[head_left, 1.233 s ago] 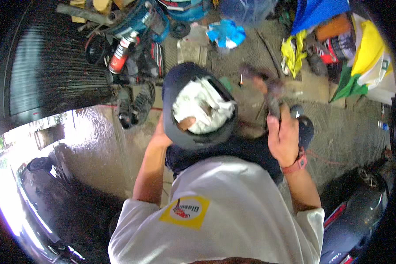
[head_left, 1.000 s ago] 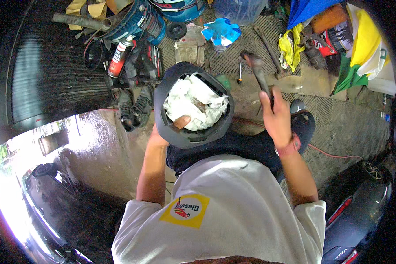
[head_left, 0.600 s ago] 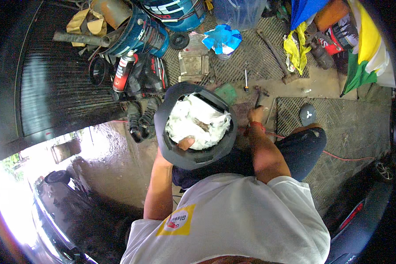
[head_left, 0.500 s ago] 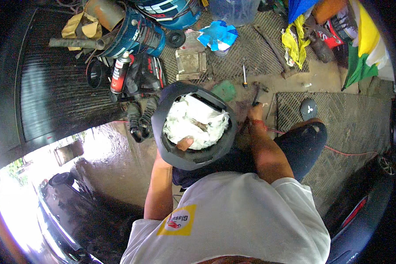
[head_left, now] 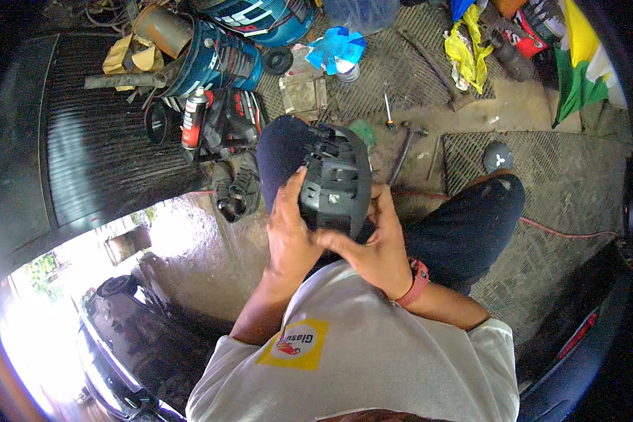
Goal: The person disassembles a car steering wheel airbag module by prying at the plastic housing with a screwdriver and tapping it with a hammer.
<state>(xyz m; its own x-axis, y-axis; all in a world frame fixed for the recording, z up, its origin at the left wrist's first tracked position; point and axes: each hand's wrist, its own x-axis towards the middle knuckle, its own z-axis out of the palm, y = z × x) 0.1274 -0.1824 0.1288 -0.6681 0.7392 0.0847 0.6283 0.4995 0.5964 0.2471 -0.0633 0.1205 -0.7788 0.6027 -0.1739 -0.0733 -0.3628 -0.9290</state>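
Observation:
A black plastic car part (head_left: pixel 335 183), hollow and ribbed with small slots along its side, is tipped up on its edge in front of my lap. My left hand (head_left: pixel 292 225) grips its near left side, fingers laid along the ribbed face. My right hand (head_left: pixel 373 250) holds its near right side, fingers partly hidden behind it and thumb stretched across toward the left hand. On the floor to the right of the part lies a hammer (head_left: pixel 403 153), with a thin screwdriver (head_left: pixel 389 112) beyond it.
Blue buckets (head_left: pixel 218 60), a red-and-black spray can (head_left: pixel 193 118) and boots (head_left: pixel 235 186) stand at the left. A round dark cap (head_left: pixel 498 157) lies by my right knee. A red cord (head_left: pixel 563 245) crosses the ribbed mat. Dark car bodywork (head_left: pixel 570 359) is at lower right.
My right hand has left the hammer and taken hold of the part. The part has been turned from its white-filled open face to its ribbed side. My left hand has shifted its grip.

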